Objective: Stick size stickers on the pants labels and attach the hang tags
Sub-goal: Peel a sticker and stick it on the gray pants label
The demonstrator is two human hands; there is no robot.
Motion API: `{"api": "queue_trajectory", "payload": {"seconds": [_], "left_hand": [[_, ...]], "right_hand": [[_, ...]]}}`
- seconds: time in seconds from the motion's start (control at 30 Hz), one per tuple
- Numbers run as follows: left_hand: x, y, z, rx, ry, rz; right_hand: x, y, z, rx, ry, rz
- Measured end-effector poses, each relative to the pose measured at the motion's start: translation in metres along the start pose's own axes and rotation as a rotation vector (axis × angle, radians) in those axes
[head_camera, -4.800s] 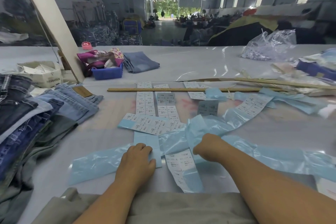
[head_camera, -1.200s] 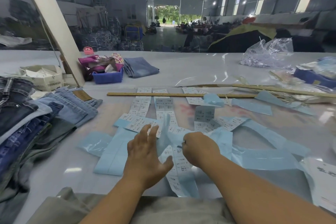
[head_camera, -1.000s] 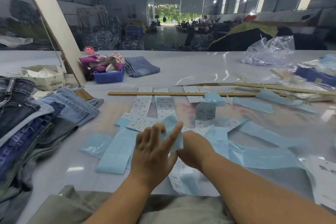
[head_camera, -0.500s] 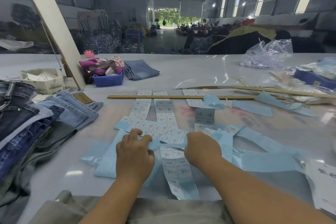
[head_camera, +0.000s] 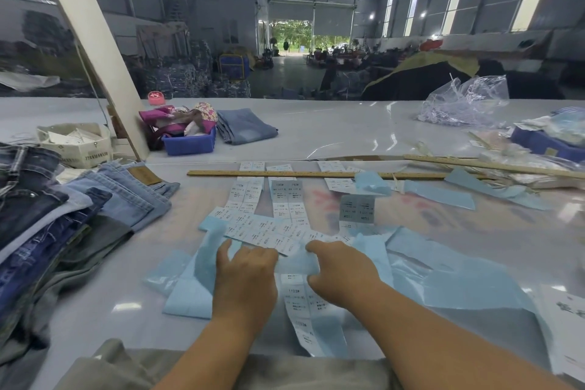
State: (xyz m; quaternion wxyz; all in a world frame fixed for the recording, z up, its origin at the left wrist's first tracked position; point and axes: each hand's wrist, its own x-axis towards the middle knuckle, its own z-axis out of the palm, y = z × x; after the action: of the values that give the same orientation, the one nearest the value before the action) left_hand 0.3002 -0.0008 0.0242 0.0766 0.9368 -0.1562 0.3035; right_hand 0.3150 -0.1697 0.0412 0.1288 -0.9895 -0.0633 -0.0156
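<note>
**Sticker strips still being sorted; no pants labelled yet**

Both hands lie low on the table among the sticker sheets; the left hand (head_camera: pixel 245 275) is curled, knuckles up, over a pale blue backing strip (head_camera: pixel 202 263), and the right hand (head_camera: pixel 343 272) pinches the same blue paper from the other side, fingers bent (what exactly sits under each palm I cannot tell). The printed size stickers (head_camera: pixel 262 231) lie in rows just beyond the fingertips, with one strip (head_camera: pixel 304 310) trailing toward the body between the wrists; by my judgement the task is barely begun, since the jeans pile (head_camera: pixel 63 215) at the left lies well apart and no hang tags are clearly in view. Peeled backings (head_camera: pixel 459 279) litter the right side; a wooden ruler (head_camera: pixel 316 173) pins the far sheets; this loose paper could hide usable stickers.
</note>
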Motion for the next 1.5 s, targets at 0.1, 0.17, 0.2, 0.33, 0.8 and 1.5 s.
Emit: {"api": "queue_trajectory", "payload": {"seconds": [0.1,0.17,0.2,0.33,0.8,1.5], "left_hand": [[0.001,-0.003,-0.002,-0.033,-0.002,-0.040],[0.001,-0.004,-0.003,-0.032,-0.022,-0.097],[0.001,-0.004,-0.003,-0.037,-0.050,-0.127],[0.002,-0.001,0.004,-0.049,-0.239,-0.124],[-0.001,-0.004,0.001,-0.305,0.067,-0.064],[-0.001,-0.013,-0.001,0.027,-0.348,-0.120]], "right_hand": [[0.001,0.001,0.000,0.017,0.041,0.016],[0.004,0.001,0.000,-0.007,0.064,0.032],[0.004,0.002,-0.001,-0.014,0.067,0.051],[0.002,0.000,-0.003,-0.028,0.018,0.023],[0.000,0.010,-0.005,-0.107,-0.097,0.205],[-0.003,0.011,0.004,-0.144,-0.226,0.247]]}}
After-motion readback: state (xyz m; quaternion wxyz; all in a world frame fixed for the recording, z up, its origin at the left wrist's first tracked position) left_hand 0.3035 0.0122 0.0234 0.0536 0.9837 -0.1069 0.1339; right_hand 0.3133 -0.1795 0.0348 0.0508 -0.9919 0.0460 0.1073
